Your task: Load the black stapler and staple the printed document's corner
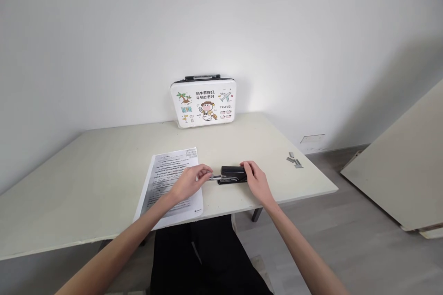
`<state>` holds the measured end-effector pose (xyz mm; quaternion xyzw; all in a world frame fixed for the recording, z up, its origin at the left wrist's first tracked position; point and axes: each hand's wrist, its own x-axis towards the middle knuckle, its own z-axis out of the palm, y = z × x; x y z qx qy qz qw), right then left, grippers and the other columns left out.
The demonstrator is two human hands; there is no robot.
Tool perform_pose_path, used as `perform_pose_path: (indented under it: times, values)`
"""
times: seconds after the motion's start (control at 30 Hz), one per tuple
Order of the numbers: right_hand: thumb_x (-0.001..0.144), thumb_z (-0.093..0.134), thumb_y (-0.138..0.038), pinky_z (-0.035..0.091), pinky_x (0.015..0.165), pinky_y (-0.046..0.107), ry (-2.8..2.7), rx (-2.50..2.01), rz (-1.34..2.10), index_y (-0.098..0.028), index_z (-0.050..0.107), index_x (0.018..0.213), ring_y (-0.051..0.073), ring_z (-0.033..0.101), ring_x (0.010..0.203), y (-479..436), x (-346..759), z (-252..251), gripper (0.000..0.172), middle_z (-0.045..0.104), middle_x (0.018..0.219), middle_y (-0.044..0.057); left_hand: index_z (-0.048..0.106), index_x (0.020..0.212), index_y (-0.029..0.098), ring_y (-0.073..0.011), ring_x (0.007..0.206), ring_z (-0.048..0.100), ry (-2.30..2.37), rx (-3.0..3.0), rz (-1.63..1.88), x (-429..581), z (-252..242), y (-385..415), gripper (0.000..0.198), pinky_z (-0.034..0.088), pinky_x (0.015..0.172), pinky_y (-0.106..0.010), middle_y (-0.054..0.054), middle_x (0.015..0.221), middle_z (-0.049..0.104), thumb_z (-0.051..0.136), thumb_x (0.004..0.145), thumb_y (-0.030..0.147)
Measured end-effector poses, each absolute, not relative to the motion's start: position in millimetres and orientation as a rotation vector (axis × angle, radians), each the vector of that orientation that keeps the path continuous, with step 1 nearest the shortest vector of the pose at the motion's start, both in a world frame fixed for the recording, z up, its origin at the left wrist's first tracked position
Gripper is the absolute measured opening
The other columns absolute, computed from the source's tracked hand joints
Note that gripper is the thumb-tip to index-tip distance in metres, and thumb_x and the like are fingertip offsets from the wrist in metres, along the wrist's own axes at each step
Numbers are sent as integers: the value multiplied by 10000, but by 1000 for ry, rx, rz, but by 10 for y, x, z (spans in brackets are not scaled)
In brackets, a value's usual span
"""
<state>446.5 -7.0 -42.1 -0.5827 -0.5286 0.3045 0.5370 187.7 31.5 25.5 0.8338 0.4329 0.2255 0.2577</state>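
Note:
A black stapler (232,171) lies on the table near its front edge. My right hand (258,182) is closed round the stapler's right end and covers that part. From its left end sticks a thin metal piece (217,177), which looks like the staple magazine or its pusher rod. My left hand (191,181) pinches the tip of this piece between thumb and fingers. Beneath my left hand and forearm is a printed sheet of paper (162,173), partly covered by them. Several grey staple strips (295,161) are scattered right of the stapler.
At the back of the white table (114,161), a white cartoon-printed case (207,103) with a black handle stands against the wall (138,32). A pale board-like piece of furniture (398,161) is on the floor at right. A wall socket (313,138) sits low behind the table.

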Motion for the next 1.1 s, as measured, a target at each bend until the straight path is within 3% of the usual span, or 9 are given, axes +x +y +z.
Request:
perform_pose_path:
  times: [0.2, 0.5, 1.1]
  values:
    - [1017, 411, -624, 484, 854, 377, -1261, -1397, 748, -266, 678, 1019, 284, 657, 1004, -88, 4461, -400, 446, 760, 1069, 74, 727, 1081, 260, -211, 813, 694, 1185, 2236, 587, 1869, 225, 305, 303, 525, 766, -325, -12, 921, 785, 551, 990, 489]
    - [1020, 406, -640, 489, 819, 355, -1274, -1399, 731, -256, 687, 1020, 263, 665, 958, -101, 4463, -394, 476, 761, 1039, 69, 784, 997, 269, -231, 858, 671, 1226, 2372, 703, 1843, 181, 290, 355, 495, 819, -354, -26, 884, 770, 597, 987, 569]
    - [1022, 395, -631, 478, 811, 347, -1288, -1414, 744, -254, 676, 1034, 261, 661, 981, -105, 4459, -381, 471, 759, 1070, 68, 768, 992, 249, -204, 815, 660, 1269, 2374, 787, 1823, -7, 285, 380, 494, 733, -320, -26, 913, 712, 600, 989, 590]
